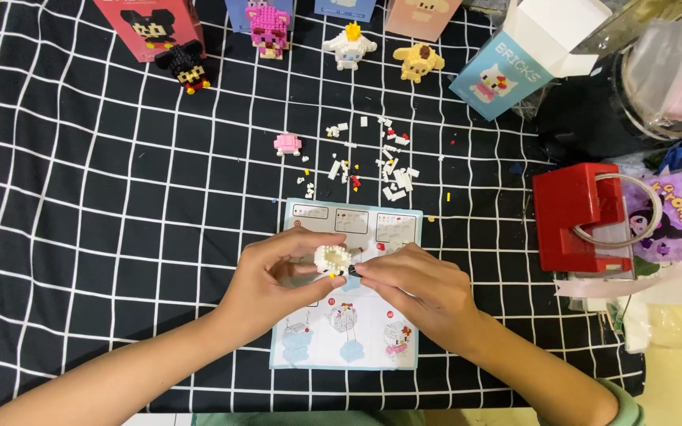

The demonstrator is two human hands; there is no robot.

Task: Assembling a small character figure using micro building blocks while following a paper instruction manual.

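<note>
Head view is showing both hands meeting over the instruction sheet. Left hand is cradling the white block figure, thumb and fingers curled closed around its sides, seemingly to steady it. Right hand is pinching its fingertips shut against the figure's right edge; whether a tiny piece is sitting between them cannot be told. Loose bricks are lying scattered beyond the fingertips, on the checked cloth.
</note>
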